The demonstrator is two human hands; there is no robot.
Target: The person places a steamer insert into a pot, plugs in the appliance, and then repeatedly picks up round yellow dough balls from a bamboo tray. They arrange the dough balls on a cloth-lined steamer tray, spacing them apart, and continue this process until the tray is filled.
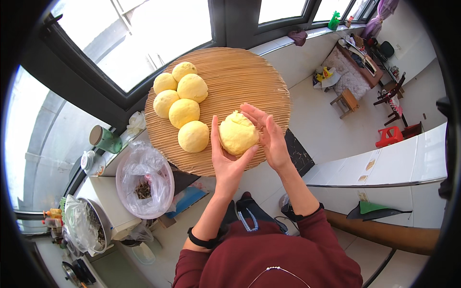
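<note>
Between my two hands is a ball of yellow dough [238, 135], with a rough, torn-looking flap on top. My left hand [230, 163] cups it from the left and front, thumb and fingers spread around its sides. Against its right side rests my right hand [272, 142], its fingers extended and partly hidden behind the dough. Below the ball lies a round ridged straw-coloured board [237, 79]. Several smoother yellow dough balls sit on the board's left half, the nearest dough ball [193, 136] just left of my left hand.
Left of the board stands a pale plastic basin [120, 194] lined with a clear bag. A green jar [108, 140] is on the window sill beside dark window frames. At right are a white tiled counter [392, 158], a wooden stool [345, 102] and a red plastic stool [389, 136].
</note>
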